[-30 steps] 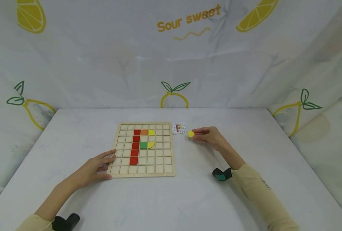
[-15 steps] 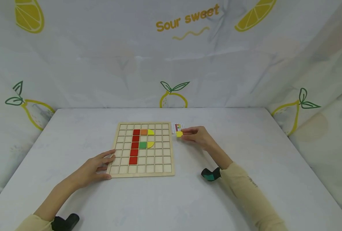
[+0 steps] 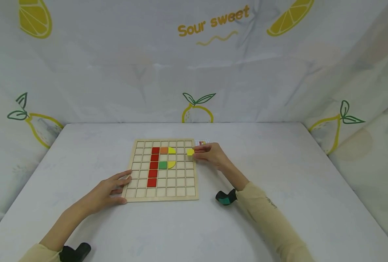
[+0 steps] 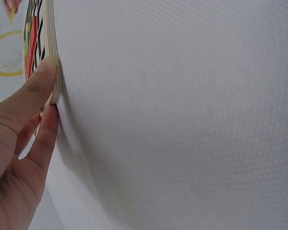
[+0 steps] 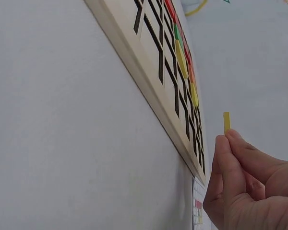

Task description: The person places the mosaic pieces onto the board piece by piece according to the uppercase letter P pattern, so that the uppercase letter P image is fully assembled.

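A wooden grid board point(image 3: 180, 182) lies flat on the table. Red square tiles point(image 3: 153, 165) form a column on it, with an orange tile point(image 3: 164, 150), a green tile point(image 3: 162, 165) and two rounded yellow tiles point(image 3: 171, 165) to their right. My left hand point(image 3: 102, 194) rests against the board's near left corner, thumb and fingers touching its edge. Between thumb and fingertips, my right hand point(image 3: 213, 154) pinches a small yellow tile point(image 3: 190, 152) over the board's right edge. In the right wrist view that yellow tile point(image 5: 226, 122) shows edge-on, raised above the grid.
A small printed pattern card point(image 3: 201, 142) lies beside the board's upper right corner, partly covered by the right hand. White cloth with lemon prints point(image 3: 198, 112) stands behind the table point(image 3: 279, 156). Each wrist wears a dark device point(image 3: 226, 197).
My right hand has moved left with the yellow tile, from right of the card to above the board's right edge. My left hand has stayed at the board's corner.
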Demonstrator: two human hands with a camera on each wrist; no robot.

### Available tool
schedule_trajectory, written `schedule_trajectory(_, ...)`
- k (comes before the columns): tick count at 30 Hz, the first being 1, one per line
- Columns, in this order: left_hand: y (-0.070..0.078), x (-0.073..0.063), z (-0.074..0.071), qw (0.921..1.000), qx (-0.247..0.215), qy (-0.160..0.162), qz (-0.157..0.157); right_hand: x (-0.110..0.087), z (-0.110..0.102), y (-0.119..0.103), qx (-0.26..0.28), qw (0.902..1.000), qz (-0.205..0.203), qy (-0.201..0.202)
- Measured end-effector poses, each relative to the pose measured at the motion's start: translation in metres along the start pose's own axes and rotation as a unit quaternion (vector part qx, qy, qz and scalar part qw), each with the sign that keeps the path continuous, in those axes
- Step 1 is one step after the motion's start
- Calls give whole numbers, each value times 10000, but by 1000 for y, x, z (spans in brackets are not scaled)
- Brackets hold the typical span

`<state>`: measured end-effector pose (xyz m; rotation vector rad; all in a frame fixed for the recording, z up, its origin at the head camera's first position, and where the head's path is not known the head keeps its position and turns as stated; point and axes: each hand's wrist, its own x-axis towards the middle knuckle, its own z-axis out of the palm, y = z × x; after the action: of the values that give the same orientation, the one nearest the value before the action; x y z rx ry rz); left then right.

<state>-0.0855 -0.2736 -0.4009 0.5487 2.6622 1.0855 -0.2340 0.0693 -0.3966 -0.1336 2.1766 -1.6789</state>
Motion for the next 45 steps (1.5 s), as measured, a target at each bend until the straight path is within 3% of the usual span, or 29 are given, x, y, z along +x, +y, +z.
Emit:
schedule_trajectory(18,-1,-1,0,10000,9,21,46,9,32,-8,432,9989,-29,-174)
schedule_trajectory(25,-2,-1,1,10000,29,25,25,13,41,-5,-245,9986,-455,-70)
schedule_trajectory(32,-1,0,0,10000,-11,4,-43,12,48,-7,-851,9953,-369,278)
schedule_trajectory(45,-2,-1,0,10000,31,15,88,14,54,-6,-1621,9827,-805,391)
